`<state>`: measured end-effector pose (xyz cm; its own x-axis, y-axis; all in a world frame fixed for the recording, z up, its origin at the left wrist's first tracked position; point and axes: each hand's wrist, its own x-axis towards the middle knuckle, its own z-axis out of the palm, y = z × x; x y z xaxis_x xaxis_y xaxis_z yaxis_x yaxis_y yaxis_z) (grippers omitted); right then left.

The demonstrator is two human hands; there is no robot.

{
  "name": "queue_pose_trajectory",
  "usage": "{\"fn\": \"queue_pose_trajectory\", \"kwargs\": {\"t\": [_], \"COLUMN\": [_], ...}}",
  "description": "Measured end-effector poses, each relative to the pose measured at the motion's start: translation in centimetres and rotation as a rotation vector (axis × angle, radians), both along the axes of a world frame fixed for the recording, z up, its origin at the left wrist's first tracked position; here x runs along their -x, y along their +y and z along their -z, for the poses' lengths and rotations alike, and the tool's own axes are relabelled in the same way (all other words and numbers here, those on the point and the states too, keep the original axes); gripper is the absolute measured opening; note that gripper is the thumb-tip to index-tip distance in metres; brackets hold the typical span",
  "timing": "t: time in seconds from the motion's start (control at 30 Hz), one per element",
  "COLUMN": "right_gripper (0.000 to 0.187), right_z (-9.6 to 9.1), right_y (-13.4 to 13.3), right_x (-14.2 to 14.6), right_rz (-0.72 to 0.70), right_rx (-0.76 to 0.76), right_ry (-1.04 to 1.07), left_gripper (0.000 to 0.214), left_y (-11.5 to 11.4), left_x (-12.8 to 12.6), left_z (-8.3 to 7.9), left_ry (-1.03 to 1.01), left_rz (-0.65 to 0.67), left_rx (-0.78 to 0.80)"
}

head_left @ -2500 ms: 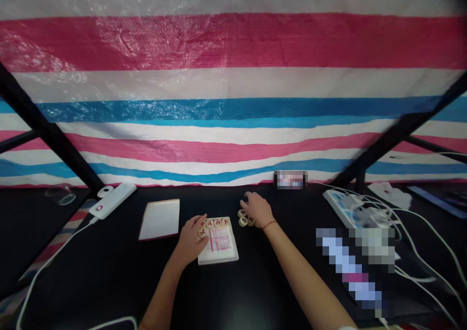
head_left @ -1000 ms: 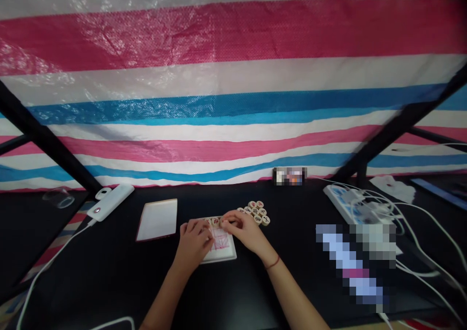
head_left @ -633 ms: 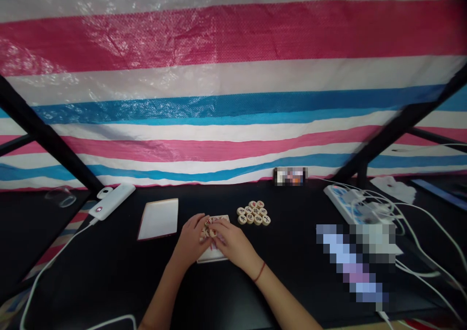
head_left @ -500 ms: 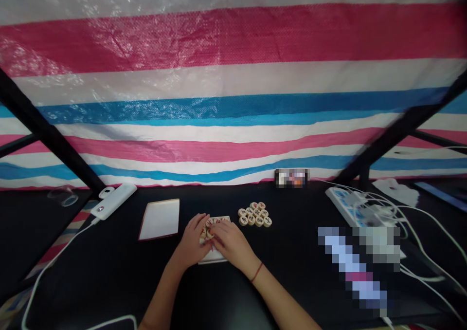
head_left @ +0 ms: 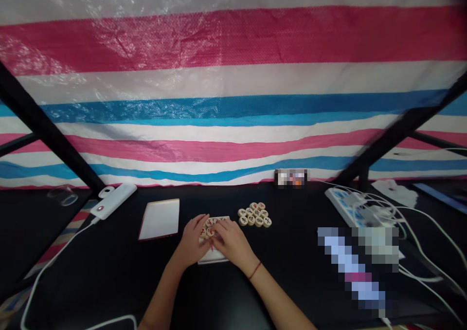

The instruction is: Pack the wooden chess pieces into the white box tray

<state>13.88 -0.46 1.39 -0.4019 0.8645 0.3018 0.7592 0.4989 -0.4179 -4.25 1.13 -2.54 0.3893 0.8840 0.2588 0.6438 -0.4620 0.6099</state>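
A shallow white box (head_left: pixel 214 259) lies on the black table in front of me. Xiangqi pieces (head_left: pixel 209 222) with red characters fill its far part, face up, and its near part shows white lining with a small red ribbon. My left hand (head_left: pixel 192 242) curls round the left side of the box and the pieces there, thumb pointing inward. From the right, my right hand (head_left: pixel 233 242) bends its fingers down onto a round xiangqi piece (head_left: pixel 210 231) in the near row. Both hands hide parts of the box and some pieces.
Right of the box sits a group of xiangqi pieces (head_left: pixel 254 214), mostly black-lettered. A box lid (head_left: pixel 160 219) lies open side up at left. Beyond are a white power bank (head_left: pixel 116 201), a clear cup (head_left: pixel 67 196), and a power strip (head_left: pixel 343 206) with tangled white cables.
The piece under my right fingers was tilted and now lies flatter among the others. My right fingers have shifted slightly right; my left hand stays nearly in place.
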Motion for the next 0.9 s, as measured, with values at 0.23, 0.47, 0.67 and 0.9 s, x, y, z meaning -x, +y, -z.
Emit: {"fn": "queue_pose_trajectory", "kwargs": {"t": [0.23,0.47,0.67,0.9], "right_gripper": [0.023,0.023,0.014,0.019], "right_z": [-2.1,-2.4,-2.3,-2.8], "right_y": [4.0,8.7,9.8,10.3], "right_x": [-6.9,-11.1,-10.9,-11.1], "right_rz": [0.437,0.469,0.453,0.470], "right_rx": [0.068,0.379,0.460,0.521], "right_ry": [0.033,-0.208,-0.226,-0.181], "left_gripper": [0.068,0.065,0.066,0.068], "left_y": [0.6,0.8,0.9,0.9], "left_x": [-0.6,-1.1,-1.1,-0.9], "left_z": [0.3,0.9,1.1,0.9], "left_ry": [0.088,0.158,0.185,0.171], "left_rz": [-0.043,-0.091,-0.097,-0.070], "left_rx": [0.003,-0.015,-0.011,0.003]}}
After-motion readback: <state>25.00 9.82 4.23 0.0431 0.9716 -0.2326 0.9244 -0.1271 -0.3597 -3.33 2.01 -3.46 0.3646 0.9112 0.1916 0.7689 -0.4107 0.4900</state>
